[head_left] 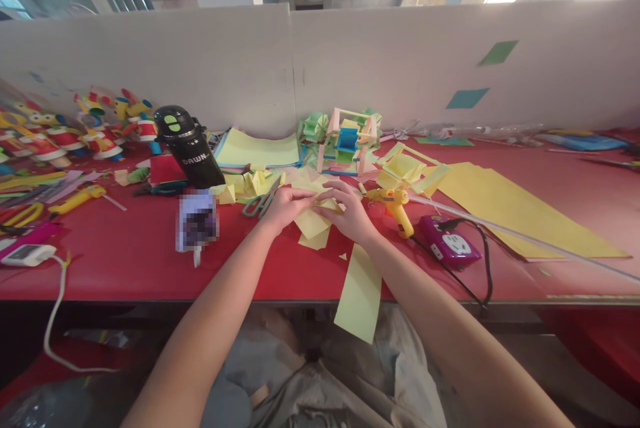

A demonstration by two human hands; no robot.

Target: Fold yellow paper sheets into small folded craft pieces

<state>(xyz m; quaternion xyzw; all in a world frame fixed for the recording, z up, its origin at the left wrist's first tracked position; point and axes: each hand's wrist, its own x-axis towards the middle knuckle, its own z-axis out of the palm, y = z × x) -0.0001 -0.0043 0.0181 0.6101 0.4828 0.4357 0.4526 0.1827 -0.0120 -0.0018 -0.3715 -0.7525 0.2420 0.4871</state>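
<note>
Above the middle of the red table (300,275), my left hand (287,207) and my right hand (349,213) meet at a small piece of yellow paper (326,204). Both are closed on it with their fingertips, which partly hide it. More pale yellow sheets (313,223) lie right under the fingers. By my left hand rest grey-green scissors (257,205) and folded yellow paper pieces (250,183). A yellow glue gun (397,208) lies right of my right hand. Below that hand, a yellow paper strip (359,295) overhangs the table's front edge.
A black bottle (189,148) and a pixelated object (197,221) stand to the left. Behind my hands is a stick-and-paper model (349,141). A purple power socket (453,241) with a black cord, large yellow sheets (520,208) and a long clear rod (525,233) lie right.
</note>
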